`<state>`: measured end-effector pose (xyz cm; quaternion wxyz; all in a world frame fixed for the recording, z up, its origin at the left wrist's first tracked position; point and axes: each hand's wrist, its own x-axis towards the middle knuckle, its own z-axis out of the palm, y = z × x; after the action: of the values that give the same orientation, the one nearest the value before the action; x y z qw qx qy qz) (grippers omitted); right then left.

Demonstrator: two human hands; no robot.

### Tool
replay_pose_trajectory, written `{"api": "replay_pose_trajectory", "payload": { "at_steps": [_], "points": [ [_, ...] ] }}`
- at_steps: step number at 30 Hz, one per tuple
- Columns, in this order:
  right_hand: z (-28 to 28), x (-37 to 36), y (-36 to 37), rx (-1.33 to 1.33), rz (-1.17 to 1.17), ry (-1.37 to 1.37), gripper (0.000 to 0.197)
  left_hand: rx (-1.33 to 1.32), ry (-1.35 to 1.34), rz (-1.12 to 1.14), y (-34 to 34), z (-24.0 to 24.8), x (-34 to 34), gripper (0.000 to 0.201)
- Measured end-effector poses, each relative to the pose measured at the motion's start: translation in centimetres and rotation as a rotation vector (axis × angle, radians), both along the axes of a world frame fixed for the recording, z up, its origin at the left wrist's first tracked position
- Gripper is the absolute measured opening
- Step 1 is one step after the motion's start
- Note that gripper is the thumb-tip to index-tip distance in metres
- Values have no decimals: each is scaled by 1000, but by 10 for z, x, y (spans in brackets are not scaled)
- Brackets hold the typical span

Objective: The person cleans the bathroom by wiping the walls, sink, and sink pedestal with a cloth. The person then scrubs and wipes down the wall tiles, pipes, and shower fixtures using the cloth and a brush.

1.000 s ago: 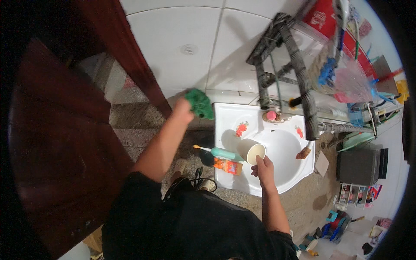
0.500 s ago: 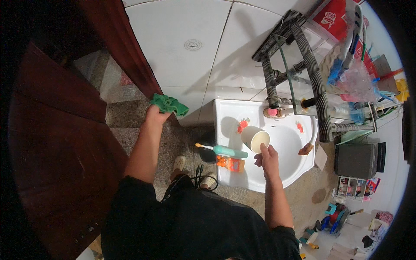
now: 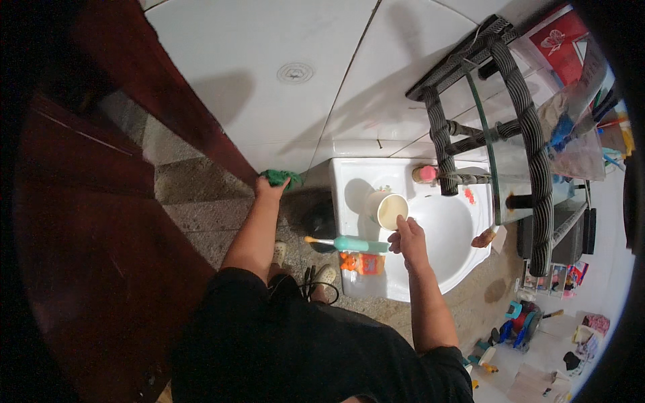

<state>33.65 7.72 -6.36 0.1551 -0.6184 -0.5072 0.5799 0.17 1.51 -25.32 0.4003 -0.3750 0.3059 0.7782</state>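
My left hand [image 3: 270,188] is closed round a bunched green cloth [image 3: 282,178], close to the white tiled wall and the end of the dark red door frame. My right hand [image 3: 408,243] grips a pale cup [image 3: 390,210] by its near rim, thumb at the edge, above the left part of the white washbasin [image 3: 348,285]. The cup's mouth faces up toward me. Just left of that hand, a teal electric toothbrush [image 3: 356,244] with an orange-tipped head lies across the basin's left edge. Beside it rests a small orange packet [image 3: 369,264] with an orange figure.
A glass shelf [image 3: 487,134] on dark ribbed brackets juts out over the basin's right side. The tap [image 3: 424,174] has a pink top. A dark bin [image 3: 318,227] stands left of the basin. The brown door [image 3: 87,269] fills the left. Bags and brushes crowd the far right.
My left hand has moved right with the green cloth, along the wall toward the basin. My right hand and the cup have shifted slightly left. The view has shifted too.
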Motion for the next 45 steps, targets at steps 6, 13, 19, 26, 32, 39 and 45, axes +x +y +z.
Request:
{"api": "replay_pose_trajectory", "payload": {
  "at_steps": [6, 13, 19, 26, 32, 39, 45],
  "points": [
    [-8, -6, 9, -8, 9, 4, 38, -19, -46, 40, 25, 18, 28, 40],
    [-16, -5, 15, -23, -10, -24, 39, 332, 34, -90, 19, 114, 46, 36],
    [-15, -14, 8, -46, -7, 7, 42, 226, -10, -90, 27, -30, 33, 41],
    [-14, -12, 7, -85, -55, 46, 44, 65, -78, -31, 26, 7, 33, 41],
    [-20, -1, 2, -63, -66, 61, 47, 410, -36, -66, -16, 122, -3, 40],
    [-15, -5, -30, 29, -116, 67, 48, 67, -61, -112, 9, 1, -4, 35],
    [-7, 20, -71, 229, -259, 2, 53, 69, -23, -182, -11, 100, 3, 30]
  ]
}}
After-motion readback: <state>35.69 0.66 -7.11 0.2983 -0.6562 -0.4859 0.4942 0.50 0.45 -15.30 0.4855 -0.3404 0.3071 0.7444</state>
